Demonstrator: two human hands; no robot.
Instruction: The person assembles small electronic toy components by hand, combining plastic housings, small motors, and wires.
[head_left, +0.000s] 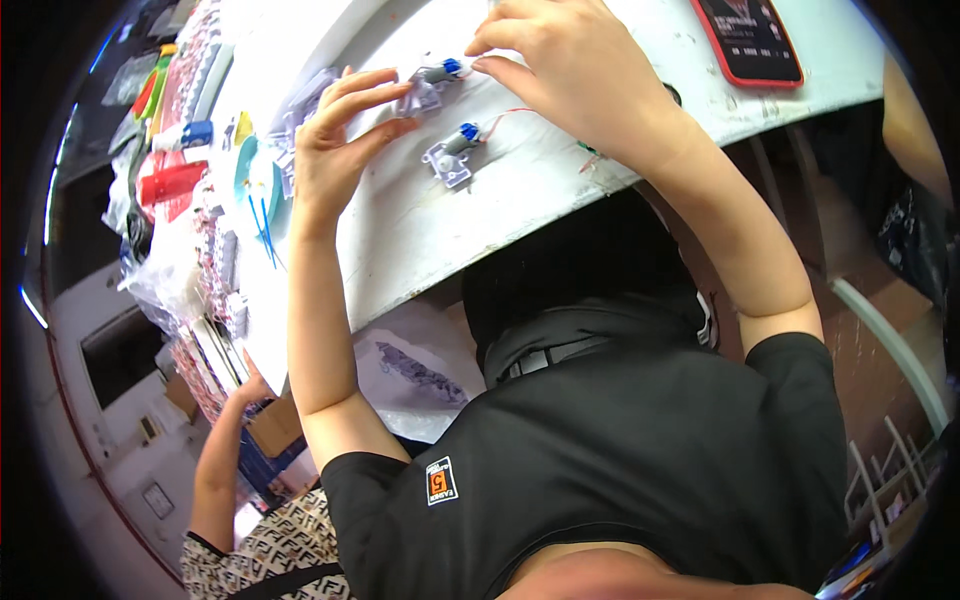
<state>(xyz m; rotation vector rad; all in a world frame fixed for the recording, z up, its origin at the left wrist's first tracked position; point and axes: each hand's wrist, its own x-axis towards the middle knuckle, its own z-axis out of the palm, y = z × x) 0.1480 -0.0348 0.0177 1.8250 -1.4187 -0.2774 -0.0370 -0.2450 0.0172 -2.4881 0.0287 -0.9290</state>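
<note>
A small grey motor with a blue end cap sits in a pale translucent plastic bracket (424,97), its blue end pointing right. My left hand (338,140) has thumb and fingertips at the bracket's left side, holding it just over the white tabletop. Beyond the blue end, my right hand (565,65) has its thumb and forefinger brought close together; anything thin between them is too small to make out. A second motor in a matching bracket (452,160) lies nearer me on the table, with thin reddish wires (508,112) running from its blue end toward my right wrist.
A phone in a red case (762,75) lies at the far right of the white table (400,250). Pale plastic parts (308,100) are heaped behind my left hand. Left of it stand a light-blue dish (248,165) and blue ties (264,225). Another person's arm (215,465) reaches in at lower left.
</note>
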